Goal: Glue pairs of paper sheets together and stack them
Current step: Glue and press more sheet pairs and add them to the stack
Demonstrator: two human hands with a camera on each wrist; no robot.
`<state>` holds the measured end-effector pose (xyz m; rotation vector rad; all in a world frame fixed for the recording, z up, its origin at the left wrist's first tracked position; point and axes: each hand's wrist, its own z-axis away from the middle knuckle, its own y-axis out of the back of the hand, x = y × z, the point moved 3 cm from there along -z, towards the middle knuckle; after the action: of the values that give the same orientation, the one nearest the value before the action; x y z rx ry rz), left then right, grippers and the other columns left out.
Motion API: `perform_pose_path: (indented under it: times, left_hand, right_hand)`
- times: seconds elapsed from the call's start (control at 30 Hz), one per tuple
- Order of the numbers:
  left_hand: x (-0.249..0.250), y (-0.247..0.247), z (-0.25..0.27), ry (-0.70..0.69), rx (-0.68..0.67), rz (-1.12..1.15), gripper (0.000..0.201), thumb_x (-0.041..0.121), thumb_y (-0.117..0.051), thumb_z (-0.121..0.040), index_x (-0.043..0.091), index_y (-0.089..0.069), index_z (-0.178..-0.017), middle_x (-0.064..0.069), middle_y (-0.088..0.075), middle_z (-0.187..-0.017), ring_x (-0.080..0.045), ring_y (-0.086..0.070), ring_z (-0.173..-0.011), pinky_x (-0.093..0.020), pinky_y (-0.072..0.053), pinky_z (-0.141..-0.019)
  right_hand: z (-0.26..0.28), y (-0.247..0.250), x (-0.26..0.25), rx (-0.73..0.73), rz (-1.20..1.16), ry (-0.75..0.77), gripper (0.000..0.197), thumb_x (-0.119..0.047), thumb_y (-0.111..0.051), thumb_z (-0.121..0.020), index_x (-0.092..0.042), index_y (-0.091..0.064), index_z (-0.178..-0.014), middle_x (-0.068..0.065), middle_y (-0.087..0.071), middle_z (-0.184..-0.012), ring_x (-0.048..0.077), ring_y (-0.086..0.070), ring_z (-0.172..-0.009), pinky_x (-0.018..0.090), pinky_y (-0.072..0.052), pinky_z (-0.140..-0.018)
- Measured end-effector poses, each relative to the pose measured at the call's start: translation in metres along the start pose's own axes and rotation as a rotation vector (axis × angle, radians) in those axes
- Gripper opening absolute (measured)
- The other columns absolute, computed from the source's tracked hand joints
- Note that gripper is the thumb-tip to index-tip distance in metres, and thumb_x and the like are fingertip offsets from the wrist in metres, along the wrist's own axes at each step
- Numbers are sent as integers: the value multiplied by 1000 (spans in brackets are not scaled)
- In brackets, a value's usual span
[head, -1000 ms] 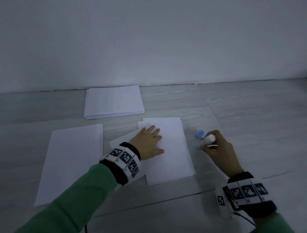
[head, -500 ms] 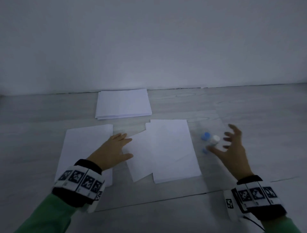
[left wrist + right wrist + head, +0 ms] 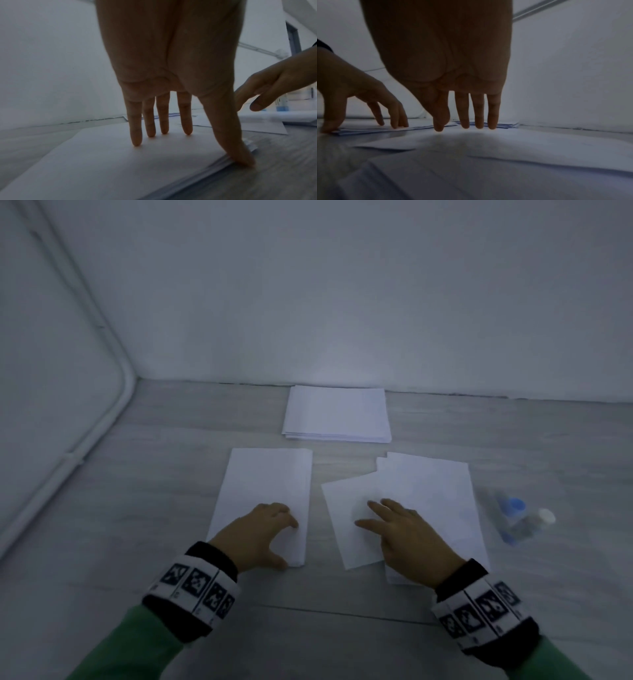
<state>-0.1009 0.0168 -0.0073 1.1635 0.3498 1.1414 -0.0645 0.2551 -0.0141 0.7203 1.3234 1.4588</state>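
Nearest: left hand (image 3: 258,530) sits on the near-left paper pile (image 3: 263,494), fingertips on the top sheet, thumb at the pile's right edge where the left-wrist view shows several sheet edges; grip is apart, not clamped on anything. Right hand (image 3: 404,534) rests flat on the overlapped sheets (image 3: 428,501) mid-right, fingers straight, grip apart, nothing held. Those sheets lie askew: one angled under/beside another, so this pair doesn't look aligned; my read is it's mid-joining or being pressed. Glue stick (image 3: 534,525) with its blue cap (image 3: 513,505) lies just right of them on the tabletop (image 3: 137,508), out of either hand. Further back, near the wall, a neat far stack (image 3: 337,416). Progress guess: some pairs done, more to go; can't tell which pile is supply and which is finished. Unknowns: sheet counts in either pile, whether glue is on the pair, glue stick is blurred, dim light, right-wrist view mostly shadowed palm.
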Motion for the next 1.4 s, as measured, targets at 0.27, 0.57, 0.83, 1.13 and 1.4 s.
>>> perform_pose_path:
  times: [0.27,0.57,0.83,1.13,1.4]
  left_hand:
    - [-3,4,-3,5,-2,36,70,41,-73,-76,26,-42,-137,6,-24,-152,-11,-24,-136,-21,-22,-107]
    - [2,15,3,-4,139,168,27,19,-53,-94,9,-66,-115,-6,-65,-118,-14,-60,-105,-13,-41,-88]
    - [-3,30,11,78,268,467,19,27,-82,-70,16,-69,-61,14,-60,-54,5,-51,-50,-7,-36,-51]
    - [29,112,59,-135,628,614,9,29,-65,-85,28,-65,-76,8,-71,-75,-2,-64,-71,-14,-46,-68]
    - [28,150,38,-177,769,1285,4,23,-64,-80,21,-60,-80,4,-70,-73,-6,-63,-64,-18,-51,-54]
  right_hand:
    - [-19,0,-8,-70,28,11,56,-13,-33,-96,-28,-21,-149,5,-12,-157,17,-14,-142,32,-26,-108]
    - [-24,3,-11,-88,66,17,56,-18,-35,-96,-26,-19,-149,6,-14,-157,19,-20,-139,33,-33,-106]
    - [-24,1,-8,-66,77,39,55,-21,-35,-96,-28,-20,-148,2,-14,-156,17,-22,-138,31,-35,-104]
    - [-22,29,0,238,-553,-72,88,-50,-58,-84,-27,-5,-149,-7,-22,-149,12,-22,-135,26,-20,-110]
    - [-22,64,30,312,-1627,-150,55,-40,-76,-66,-15,-67,-114,6,-67,-117,14,-65,-105,25,-53,-79]
